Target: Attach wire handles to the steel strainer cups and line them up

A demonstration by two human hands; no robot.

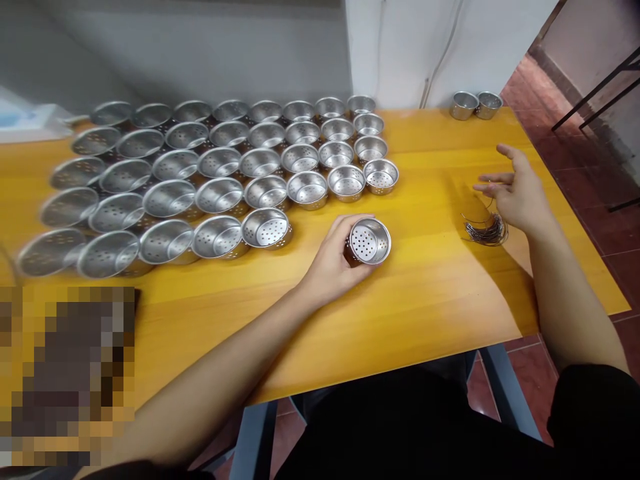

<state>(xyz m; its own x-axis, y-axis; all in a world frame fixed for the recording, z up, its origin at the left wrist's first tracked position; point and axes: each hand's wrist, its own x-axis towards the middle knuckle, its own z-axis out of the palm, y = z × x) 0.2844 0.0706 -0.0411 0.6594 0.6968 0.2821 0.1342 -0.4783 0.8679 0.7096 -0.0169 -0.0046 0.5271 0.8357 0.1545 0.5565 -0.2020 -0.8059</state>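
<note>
My left hand [334, 261] is wrapped round a small perforated steel cup [371, 241] that rests on the yellow wooden table [430, 293], near its middle. My right hand [515, 190] hovers at the right side with its fingers spread, holding nothing. Just below it lies a bundle of thin wire rings [486, 230]. Several rows of identical perforated steel cups [220, 173] stand packed together on the left half of the table; the closest of them [266, 228] is a short way left of the held cup.
Two more steel cups [475, 105] stand at the far right corner by the white wall. A pixelated patch [67, 373] covers the near left corner. Red tiled floor [575, 127] and a black metal frame lie beyond the table's right edge.
</note>
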